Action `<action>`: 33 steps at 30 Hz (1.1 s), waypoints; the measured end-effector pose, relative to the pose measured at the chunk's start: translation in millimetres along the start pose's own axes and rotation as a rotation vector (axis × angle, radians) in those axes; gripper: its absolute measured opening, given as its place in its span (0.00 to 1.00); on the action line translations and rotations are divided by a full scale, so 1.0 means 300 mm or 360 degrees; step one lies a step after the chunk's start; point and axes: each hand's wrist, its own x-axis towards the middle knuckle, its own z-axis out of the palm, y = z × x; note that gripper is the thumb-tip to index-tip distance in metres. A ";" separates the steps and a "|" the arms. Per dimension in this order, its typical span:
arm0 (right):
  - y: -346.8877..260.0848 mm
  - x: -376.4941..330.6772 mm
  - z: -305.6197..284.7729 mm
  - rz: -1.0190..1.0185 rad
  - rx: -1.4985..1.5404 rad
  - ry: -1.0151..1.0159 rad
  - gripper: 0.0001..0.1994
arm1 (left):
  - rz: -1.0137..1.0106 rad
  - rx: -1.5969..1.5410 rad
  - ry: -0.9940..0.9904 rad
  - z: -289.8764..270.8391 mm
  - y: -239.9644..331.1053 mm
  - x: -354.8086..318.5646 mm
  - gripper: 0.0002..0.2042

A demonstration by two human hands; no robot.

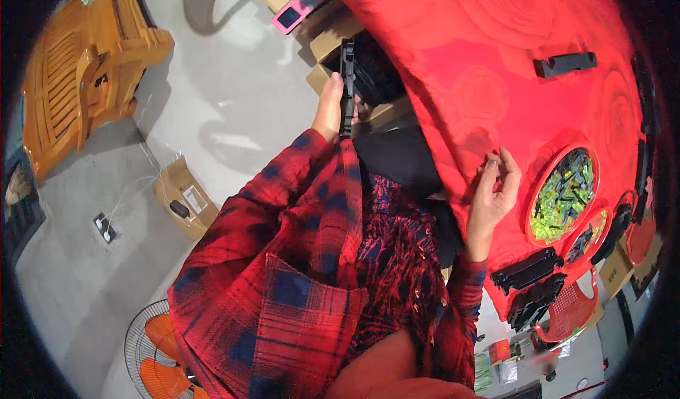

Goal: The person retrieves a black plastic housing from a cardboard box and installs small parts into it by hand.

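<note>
Black strip (347, 70) partly hides fingers (356, 107) of the left hand (328, 111).

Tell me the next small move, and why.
Probably bring the left hand, gripping the black part, toward the right hand: the hands are apart, and the right one is near the bowl of small pieces.

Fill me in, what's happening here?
A person's left hand grips a long black part near an open cardboard box. The right hand is by the red tablecloth, fingers curled; whether it pinches anything is unclear. A red bowl of small green and black pieces sits nearby.
</note>
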 end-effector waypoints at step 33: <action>-0.287 -0.062 0.297 -0.0690 -0.0462 -0.0809 0.15 | -0.0059 0.0123 -0.0692 0.047 0.063 -0.317 0.13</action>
